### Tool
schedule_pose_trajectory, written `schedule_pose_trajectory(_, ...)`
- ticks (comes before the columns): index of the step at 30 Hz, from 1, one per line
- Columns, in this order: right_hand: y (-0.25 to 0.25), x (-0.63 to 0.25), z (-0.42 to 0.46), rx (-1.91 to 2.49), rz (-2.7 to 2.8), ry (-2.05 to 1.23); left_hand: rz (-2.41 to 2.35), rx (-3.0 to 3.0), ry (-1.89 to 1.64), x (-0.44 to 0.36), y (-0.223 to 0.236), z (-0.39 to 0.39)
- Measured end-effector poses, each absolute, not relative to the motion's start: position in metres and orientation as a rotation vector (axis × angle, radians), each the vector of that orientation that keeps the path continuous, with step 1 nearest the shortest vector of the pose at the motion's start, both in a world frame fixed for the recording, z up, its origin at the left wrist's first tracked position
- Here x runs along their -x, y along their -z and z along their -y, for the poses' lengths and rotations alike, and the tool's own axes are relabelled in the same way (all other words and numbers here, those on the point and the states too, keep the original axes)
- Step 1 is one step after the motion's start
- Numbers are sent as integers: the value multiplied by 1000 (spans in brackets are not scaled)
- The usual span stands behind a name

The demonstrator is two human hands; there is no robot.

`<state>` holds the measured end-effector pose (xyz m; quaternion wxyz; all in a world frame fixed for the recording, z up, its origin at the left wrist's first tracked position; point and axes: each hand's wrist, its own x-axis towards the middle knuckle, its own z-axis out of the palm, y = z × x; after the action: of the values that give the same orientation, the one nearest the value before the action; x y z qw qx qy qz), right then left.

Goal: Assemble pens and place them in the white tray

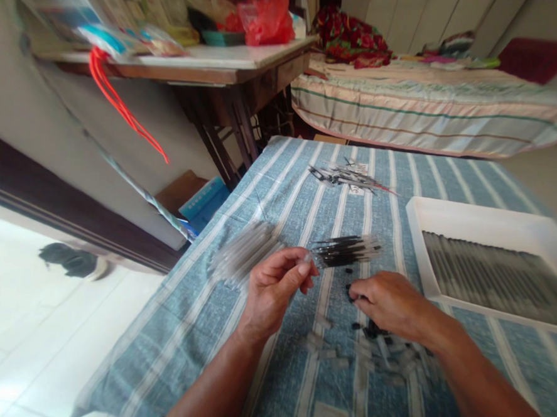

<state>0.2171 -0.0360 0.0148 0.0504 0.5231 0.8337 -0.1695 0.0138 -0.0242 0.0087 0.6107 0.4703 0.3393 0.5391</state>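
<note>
My left hand (281, 284) is closed in a pinch, with a small pale tip of something translucent showing between thumb and fingers; the rest of it is hidden. Just past its fingertips lies a bundle of thin black-and-clear pen refills (346, 250). To its left rests a pile of translucent pen barrels (247, 250). My right hand (386, 303) reaches down to the cloth, fingertips pinched at a small black plug (350, 294). Another black plug (349, 271) lies just beyond. Beneath the right wrist are more black plugs (372, 329) and scattered clear caps (392, 360), partly blurred.
A white tray (417, 255) holding rows of dark-tipped pens stands at the right on the striped blue tablecloth (195, 329). Farther back lies a loose heap of thin sticks (346, 176). A wooden desk (230, 73) is at the left, a bed (426, 110) behind.
</note>
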Motion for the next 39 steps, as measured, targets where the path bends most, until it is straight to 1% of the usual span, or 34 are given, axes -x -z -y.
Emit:
schedule_pose_trajectory(6,-5,-201,40,-1523,-2445,350,-796,-1100,-1153,-13,-5,25)
schedule_pose_trajectory(10,-3,-201,40,-1525,-2497,416,-827,-1151,-1082,-13,-5,27)
schedule_pose_trajectory(12,-5,-204,39,-1598,-2580,511,-855,-1162,-1050,-14,-5,29)
schedule_pose_trajectory(14,-9,-207,38,-1741,-2681,740,-883,-1160,-1013,-15,-6,30)
schedule_pose_trajectory(15,-10,-208,38,-1812,-2717,927,-895,-1158,-994,-15,-6,31)
schedule_pose_trajectory(17,-13,-209,39,-1892,-2709,1420,-909,-1155,-959,-17,-7,31)
schedule_pose_trajectory(20,-14,-206,42,-1842,-2564,2156,-907,-1166,-911,-17,-7,32)
schedule_pose_trajectory(22,-13,-204,43,-1801,-2466,2499,-899,-1191,-885,-18,-7,32)
schedule_pose_trajectory(24,-11,-201,44,-1795,-2367,2745,-884,-1222,-864,-18,-6,32)
schedule_pose_trajectory(27,-5,-196,44,-1797,-2170,3036,-863,-1246,-844,-18,-7,32)
schedule_pose_trajectory(30,-1,-192,44,-1741,-1960,3250,-858,-1250,-831,-19,-8,33)
schedule_pose_trajectory(33,1,-189,44,-1695,-1809,3363,-858,-1250,-830,-19,-9,33)
schedule_pose_trajectory(39,1,-185,45,-1684,-1620,3469,-858,-1253,-848,-20,-9,34)
